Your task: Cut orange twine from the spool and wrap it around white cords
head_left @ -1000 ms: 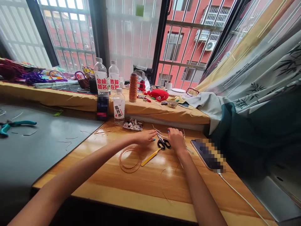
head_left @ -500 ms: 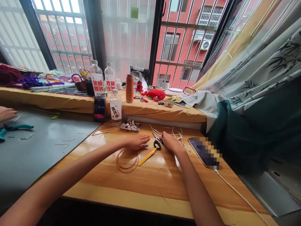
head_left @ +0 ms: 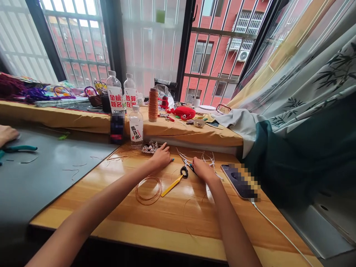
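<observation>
My left hand (head_left: 161,157) is open, fingers stretched forward over the right side of a small clear tray (head_left: 145,151) of small pale pieces. My right hand (head_left: 203,169) rests on the table with its fingers curled at the black-handled scissors (head_left: 184,171). One handle loop shows; the other is partly hidden by this hand. Touching the loop is a yellow tool like tweezers (head_left: 171,186). A coil of copper-coloured wire (head_left: 135,193) lies left of it, below my left hand. White strips (head_left: 213,159) lie just beyond my right hand.
A phone (head_left: 239,182) on a white cable lies to the right. A water bottle (head_left: 136,128) stands behind the tray. The ledge holds a copper-coloured spool (head_left: 152,105) and a red stuffed item (head_left: 185,112). At far left, another person's hand (head_left: 7,134) is near teal-handled pliers (head_left: 20,148).
My left hand has lifted from flat on the table and moved forward to the tray's right side. My right hand and the scissors stay in place.
</observation>
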`<state>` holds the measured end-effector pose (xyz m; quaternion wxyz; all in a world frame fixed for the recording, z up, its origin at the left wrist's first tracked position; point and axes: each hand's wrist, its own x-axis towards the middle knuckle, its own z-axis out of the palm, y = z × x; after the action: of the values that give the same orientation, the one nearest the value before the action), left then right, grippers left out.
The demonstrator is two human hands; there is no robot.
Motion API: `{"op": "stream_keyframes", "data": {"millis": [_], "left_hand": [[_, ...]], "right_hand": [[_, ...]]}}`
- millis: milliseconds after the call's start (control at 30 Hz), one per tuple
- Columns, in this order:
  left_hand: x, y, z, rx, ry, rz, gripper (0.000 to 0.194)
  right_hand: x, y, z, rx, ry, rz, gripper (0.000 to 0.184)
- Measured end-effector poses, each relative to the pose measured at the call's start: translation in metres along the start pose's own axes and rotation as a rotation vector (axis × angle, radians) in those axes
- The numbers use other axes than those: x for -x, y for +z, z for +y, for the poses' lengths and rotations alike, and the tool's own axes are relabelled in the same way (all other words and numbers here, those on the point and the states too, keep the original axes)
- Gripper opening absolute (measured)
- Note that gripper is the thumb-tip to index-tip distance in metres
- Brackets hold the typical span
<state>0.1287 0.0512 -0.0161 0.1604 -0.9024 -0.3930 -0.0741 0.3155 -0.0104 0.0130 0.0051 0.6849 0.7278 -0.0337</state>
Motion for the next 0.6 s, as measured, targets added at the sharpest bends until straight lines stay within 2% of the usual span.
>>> {"op": "stream_keyframes", "data": {"millis": [133,267,367,433,533,600], "left_hand": [[0.004,-0.004,0.005,-0.031,-0.012,-0.033,0.042],[0.037,-0.012,0.003,-0.017,0.092,-0.09,0.046],[0.068,-0.018,-0.01,0.08,0.169,-0.117,0.044],[0.087,-0.022,-0.024,0.144,0.2,-0.175,0.043],[0.105,-0.031,-0.046,0.197,0.145,-0.217,0.038],[0.11,-0.037,-0.053,0.214,0.08,-0.207,0.035]], "right_hand": [[-0.001,0.001,0.001,0.003,0.001,0.005,0.022],[0.001,0.0,0.0,-0.009,0.001,0.007,0.021],[0.002,-0.001,0.0,-0.012,0.002,0.001,0.022],[0.002,-0.002,0.0,-0.013,-0.003,0.006,0.023],[0.002,-0.001,0.001,-0.02,-0.008,0.011,0.024],[0.001,0.0,0.001,-0.018,-0.009,0.009,0.024]]}}
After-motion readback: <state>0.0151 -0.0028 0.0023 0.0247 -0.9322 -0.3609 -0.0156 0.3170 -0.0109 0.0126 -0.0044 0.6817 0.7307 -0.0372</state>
